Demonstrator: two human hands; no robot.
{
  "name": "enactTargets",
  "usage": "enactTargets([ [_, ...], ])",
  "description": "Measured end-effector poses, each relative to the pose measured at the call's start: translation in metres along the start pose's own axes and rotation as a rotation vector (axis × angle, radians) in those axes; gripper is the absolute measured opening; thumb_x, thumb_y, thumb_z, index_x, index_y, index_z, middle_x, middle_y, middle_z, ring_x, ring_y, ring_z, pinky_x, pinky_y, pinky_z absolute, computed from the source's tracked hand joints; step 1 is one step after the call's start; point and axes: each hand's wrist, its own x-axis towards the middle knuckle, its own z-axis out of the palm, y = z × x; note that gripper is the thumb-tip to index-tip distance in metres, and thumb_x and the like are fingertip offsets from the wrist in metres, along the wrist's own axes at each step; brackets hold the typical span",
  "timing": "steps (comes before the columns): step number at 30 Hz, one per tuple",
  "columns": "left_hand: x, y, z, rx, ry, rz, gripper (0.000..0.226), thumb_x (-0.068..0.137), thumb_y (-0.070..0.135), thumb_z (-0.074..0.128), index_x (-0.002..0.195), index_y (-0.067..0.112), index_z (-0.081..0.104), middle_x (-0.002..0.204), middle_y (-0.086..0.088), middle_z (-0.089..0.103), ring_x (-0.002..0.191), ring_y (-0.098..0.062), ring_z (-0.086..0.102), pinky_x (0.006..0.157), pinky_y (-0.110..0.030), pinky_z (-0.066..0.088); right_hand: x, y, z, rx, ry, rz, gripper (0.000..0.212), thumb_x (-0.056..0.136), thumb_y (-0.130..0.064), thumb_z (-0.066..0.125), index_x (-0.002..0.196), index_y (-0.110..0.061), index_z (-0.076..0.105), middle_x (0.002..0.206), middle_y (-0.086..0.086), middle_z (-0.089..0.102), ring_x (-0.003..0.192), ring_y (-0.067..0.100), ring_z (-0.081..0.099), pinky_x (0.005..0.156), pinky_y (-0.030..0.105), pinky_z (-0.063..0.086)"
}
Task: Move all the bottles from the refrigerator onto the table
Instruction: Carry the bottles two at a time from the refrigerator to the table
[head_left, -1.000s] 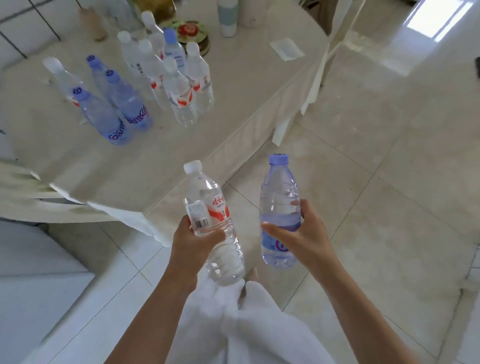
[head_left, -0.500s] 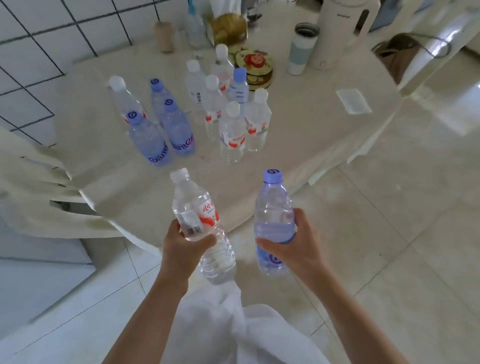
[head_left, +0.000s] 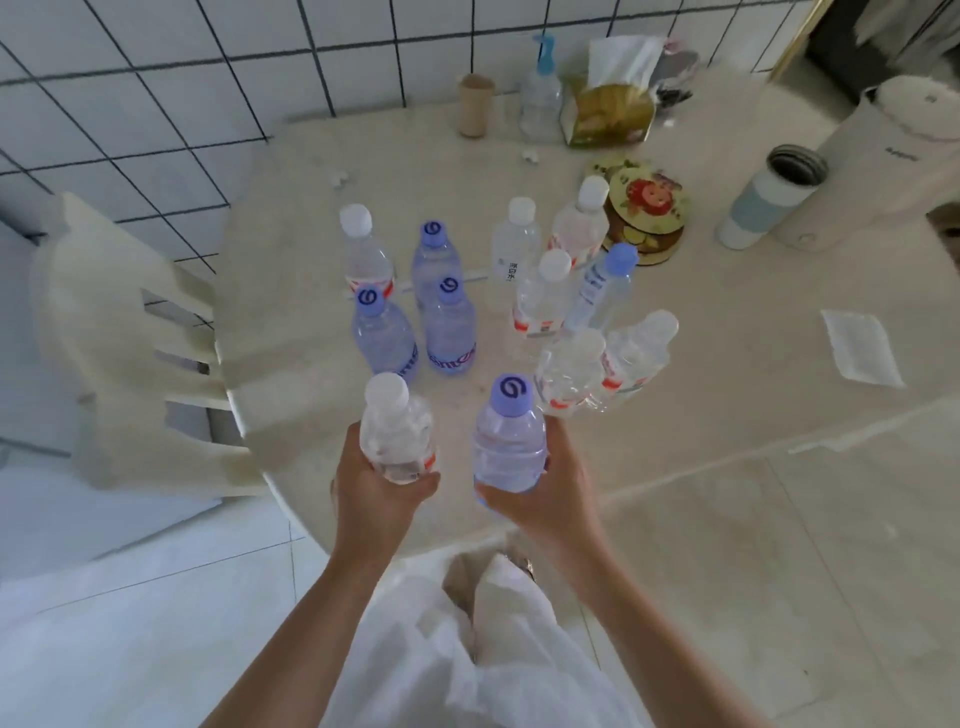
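We grip two bottles: our left hand wraps a clear white-capped plastic bottle, our right hand a blue-tinted purple-capped bottle. Both hover upright over the near edge of the cream table. Just beyond them stands the cluster of bottles.

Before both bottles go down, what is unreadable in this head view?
- Refrigerator: out of frame, so any remaining bottles are unknown.
- Clear bottle label: blurred, partly covered by left hand.
- Blue bottle base: hidden by right hand.
- Whether either bottle touches the table: unclear.
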Motion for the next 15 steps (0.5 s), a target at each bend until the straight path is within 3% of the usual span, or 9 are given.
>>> enactTargets([
  [3,0.014,0.001,0.011,-0.006,0.107,-0.013,0.074,0.051,0.005,0.092,0.112,0.022,0.053,0.1,0.006,0.066,0.092,-0.021,0.064,0.084,-0.033,0.051,0.027,0.004,0.013,-0.055,-0.086,-0.007,0.057,0.049,-0.036,0.076,0.099,-0.023,0.051,0.082,-0.005,0.067,0.074,0.018,0.067,0.064,0.038,0.056],
  [6,0.029,0.001,0.023,-0.007,0.171,-0.044,0.075,0.054,0.004,0.091,0.113,0.025,0.05,0.1,0.008,0.064,0.094,-0.019,0.064,0.084,-0.031,0.049,0.058,0.012,0.024,-0.151,-0.192,-0.037,0.052,0.049,-0.041,0.07,0.09,-0.011,0.059,0.074,-0.001,0.067,0.065,0.015,0.065,0.055,0.027,0.049],
  [9,0.045,-0.002,0.03,0.027,0.235,-0.06,0.076,0.054,0.01,0.092,0.118,0.018,0.053,0.105,0.001,0.068,0.095,-0.023,0.066,0.084,-0.036,0.052,0.087,0.013,0.033,-0.258,-0.269,-0.054,0.04,0.051,-0.039,0.068,0.079,-0.012,0.063,0.068,-0.005,0.065,0.059,0.008,0.061,0.049,0.017,0.039],
  [12,0.056,-0.005,0.034,0.049,0.265,-0.068,0.076,0.053,0.012,0.093,0.119,0.015,0.055,0.104,0.0,0.068,0.094,-0.023,0.065,0.081,-0.032,0.049,0.106,0.017,0.041,-0.239,-0.25,-0.035,0.05,0.051,-0.044,0.07,0.088,-0.012,0.06,0.072,-0.006,0.065,0.061,0.005,0.061,0.049,0.018,0.042],
  [15,0.059,-0.007,0.039,0.025,0.268,-0.118,0.072,0.055,0.013,0.093,0.116,0.016,0.055,0.1,0.002,0.066,0.091,-0.02,0.063,0.075,-0.022,0.044,0.114,0.016,0.044,-0.133,-0.201,-0.021,0.061,0.052,-0.036,0.082,0.1,-0.02,0.048,0.082,-0.013,0.059,0.073,0.001,0.06,0.062,0.018,0.049],
])
